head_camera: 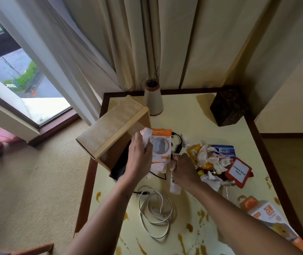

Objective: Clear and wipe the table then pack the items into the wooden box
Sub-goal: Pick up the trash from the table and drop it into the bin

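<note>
The table [193, 118] has a cream top with a dark wood rim, and brown stains [189, 227] are spattered over its near half. The wooden box [113, 129] stands tipped at the table's left edge with a pale, patterned face up. Its inside is hidden. A flat black thing [121, 162] shows at its lower edge, and I cannot tell whether it lies in the box or under it. A dark carved box [228, 107] sits at the far right corner, closed. A cone-shaped vase [153, 100] stands between the two boxes by the curtain [128, 43].

Both forearms reach in from the near edge. The left hand [139, 157] is just beside the wooden box, its fingers curled tight round a wad of tissue [146, 135]. The right hand [183, 168] is close by, its fingers clamped on a white bottle [174, 187] whose lower end sticks out below the fist.

There are two charger packs. One orange pack [160, 144] lies between the hands, and a 25W pack [268, 216] is at the near right edge. There are also two cables. The white cable [154, 210] lies coiled between the forearms, and the black cable [177, 142] is beside the orange pack. A heap of crumpled tissues [211, 159], one orange badge holder [239, 172] and one blue card [224, 150] lie to the right of the hands.
</note>
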{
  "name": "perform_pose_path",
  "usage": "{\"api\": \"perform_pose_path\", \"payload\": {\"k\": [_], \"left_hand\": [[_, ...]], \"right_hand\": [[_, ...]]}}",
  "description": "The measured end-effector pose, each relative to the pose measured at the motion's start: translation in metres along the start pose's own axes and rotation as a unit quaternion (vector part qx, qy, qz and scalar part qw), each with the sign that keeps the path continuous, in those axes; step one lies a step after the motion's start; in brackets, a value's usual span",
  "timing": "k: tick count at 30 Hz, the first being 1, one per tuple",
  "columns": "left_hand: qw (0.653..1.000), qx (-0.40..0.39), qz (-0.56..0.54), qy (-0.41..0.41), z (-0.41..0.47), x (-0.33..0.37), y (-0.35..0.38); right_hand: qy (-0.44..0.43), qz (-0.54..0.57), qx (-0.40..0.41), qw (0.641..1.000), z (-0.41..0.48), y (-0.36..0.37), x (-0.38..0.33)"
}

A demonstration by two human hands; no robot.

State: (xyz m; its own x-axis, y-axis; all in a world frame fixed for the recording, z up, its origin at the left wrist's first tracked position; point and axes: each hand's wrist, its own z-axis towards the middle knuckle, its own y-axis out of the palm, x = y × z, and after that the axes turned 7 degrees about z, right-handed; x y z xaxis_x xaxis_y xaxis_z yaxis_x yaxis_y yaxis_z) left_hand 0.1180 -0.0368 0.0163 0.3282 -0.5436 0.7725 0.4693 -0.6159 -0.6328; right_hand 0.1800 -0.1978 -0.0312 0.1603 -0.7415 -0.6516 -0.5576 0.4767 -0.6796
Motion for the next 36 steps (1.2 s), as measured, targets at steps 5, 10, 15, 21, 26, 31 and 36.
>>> {"api": "perform_pose_path", "payload": {"k": [5, 10, 15, 21, 26, 31, 36], "left_hand": [[0.992, -0.117, 0.013, 0.033, -0.035, -0.005, 0.013], [0.943, -0.182, 0.261, 0.093, -0.038, -0.018, 0.028], [0.879, -0.179, 0.435, 0.080, -0.037, -0.019, 0.036], [0.842, -0.179, 0.504, 0.070, -0.041, -0.005, 0.042], [0.852, -0.170, 0.491, 0.069, -0.039, -0.008, 0.042], [0.857, -0.156, 0.481, 0.097, -0.039, -0.018, 0.042], [0.876, -0.139, 0.447, 0.119, -0.040, -0.030, 0.042]], "right_hand": [[0.005, 0.053, 0.042, 0.998, -0.003, -0.008, 0.007], [-0.011, 0.086, 0.095, 0.992, -0.009, -0.030, 0.024], [-0.003, -0.071, 0.146, 0.987, -0.010, -0.051, 0.040], [0.078, -0.155, 0.105, 0.979, -0.005, -0.062, 0.059], [0.088, -0.122, 0.087, 0.985, -0.002, -0.059, 0.072], [0.075, -0.112, 0.077, 0.988, 0.002, -0.059, 0.077], [0.016, -0.019, 0.107, 0.994, 0.002, -0.069, 0.085]]}}
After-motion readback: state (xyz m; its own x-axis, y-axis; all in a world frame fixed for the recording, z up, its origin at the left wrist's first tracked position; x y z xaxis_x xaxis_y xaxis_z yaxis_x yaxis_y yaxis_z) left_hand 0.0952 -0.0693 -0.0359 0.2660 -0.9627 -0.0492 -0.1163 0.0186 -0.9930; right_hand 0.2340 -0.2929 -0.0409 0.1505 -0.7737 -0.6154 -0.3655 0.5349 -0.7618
